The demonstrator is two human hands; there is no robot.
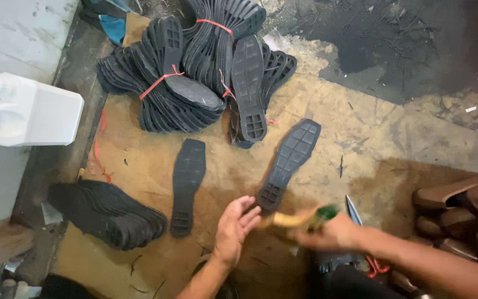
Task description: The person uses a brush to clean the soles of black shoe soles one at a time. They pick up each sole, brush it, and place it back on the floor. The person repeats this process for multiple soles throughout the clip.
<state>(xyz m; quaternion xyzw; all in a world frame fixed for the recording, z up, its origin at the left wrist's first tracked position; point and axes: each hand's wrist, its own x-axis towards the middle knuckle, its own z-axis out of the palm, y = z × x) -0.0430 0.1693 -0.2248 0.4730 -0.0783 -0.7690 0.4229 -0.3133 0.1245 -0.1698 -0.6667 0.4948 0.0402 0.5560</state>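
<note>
My left hand (234,228) hovers open, palm up, just below the heel end of a black rubber shoe sole (289,163) that lies tread-up on the brown work surface. My right hand (327,232) is blurred and closed around a brush-like tool with a yellowish handle (290,220) and a green part (324,212). Another single black sole (186,185) lies to the left of my left hand.
Bundles of black soles tied with red string (195,72) are piled at the back. A loose stack of soles (109,215) sits at the left. A white plastic jug (26,111) stands far left. Brown shoes (460,207) are at the right. Scissors (354,211) lie near my right hand.
</note>
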